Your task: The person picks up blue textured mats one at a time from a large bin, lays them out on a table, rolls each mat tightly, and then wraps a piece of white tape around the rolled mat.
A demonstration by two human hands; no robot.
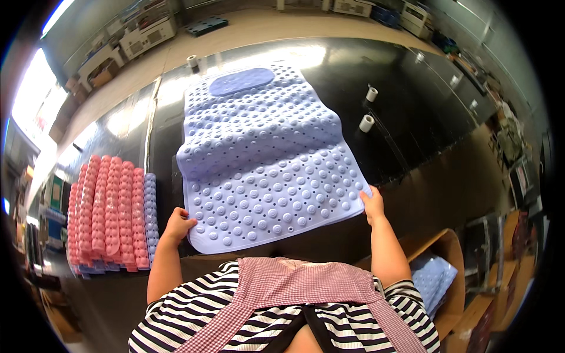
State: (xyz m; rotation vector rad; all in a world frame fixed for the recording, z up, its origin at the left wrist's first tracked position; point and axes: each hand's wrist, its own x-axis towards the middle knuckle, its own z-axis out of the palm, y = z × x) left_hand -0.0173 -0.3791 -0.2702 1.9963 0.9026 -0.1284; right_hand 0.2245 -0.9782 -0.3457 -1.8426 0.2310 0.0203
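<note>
A lavender-blue bath mat [268, 194] lies lengthwise over the black table, its surface covered in round bumps and small holes. Across its middle runs a raised fold or wave. At the far end is a smooth oval pad [241, 81] of a deeper blue. My left hand [178, 225] grips the mat's edge by the near left corner, thumb on top. By the near right corner, my right hand [372, 204] pinches the opposite edge. Fingers beneath the mat are hidden on both sides. A second layer shows slightly under the near right edge.
Rolled pink mats [109, 212] stand packed at the left, beside a rolled blue one [150, 212]. Small white rolls [366, 123] stand on the black table [335, 70]. A cardboard box [452, 259] with blue mats is at my right. Machines [148, 38] stand beyond the table.
</note>
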